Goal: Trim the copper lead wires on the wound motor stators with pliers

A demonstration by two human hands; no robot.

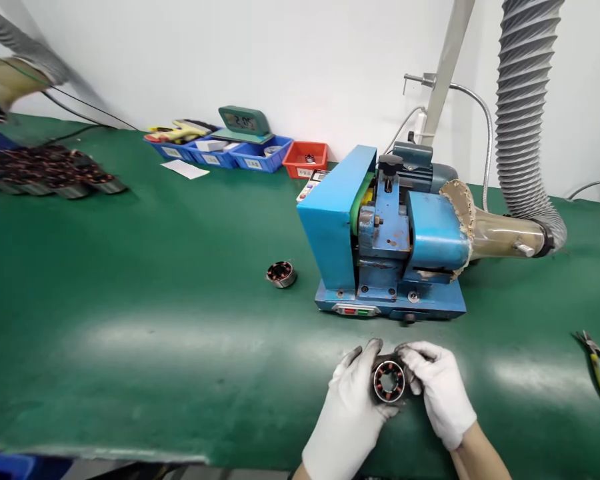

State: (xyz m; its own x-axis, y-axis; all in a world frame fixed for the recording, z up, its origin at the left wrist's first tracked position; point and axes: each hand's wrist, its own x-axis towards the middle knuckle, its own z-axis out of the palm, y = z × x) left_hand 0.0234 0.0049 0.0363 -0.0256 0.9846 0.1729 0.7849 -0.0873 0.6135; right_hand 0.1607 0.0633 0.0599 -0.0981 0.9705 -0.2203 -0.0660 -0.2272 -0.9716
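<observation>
A small ring-shaped motor stator point(375, 381), with copper windings inside a metal rim, is held upright with its open face towards me. My left hand point(353, 400), in a white glove with dark-stained fingertips, grips it from the left, the thumb below. At its right edge, the gloved fingers of my right hand point(437, 383) are pinched together; whatever lies between them is too small to make out. Another stator point(281, 275) lies on the green tabletop, left of the blue belt machine point(330, 233). Both hands are in front of that machine's base.
Many stators point(55, 177) are heaped at the far left. Blue bins point(263, 160), a red bin point(305, 160) and a digital clock point(244, 121) line the wall. A grey hose point(525, 120) joins the machine's right side. Yellow-handled pliers point(597, 367) lie at the right.
</observation>
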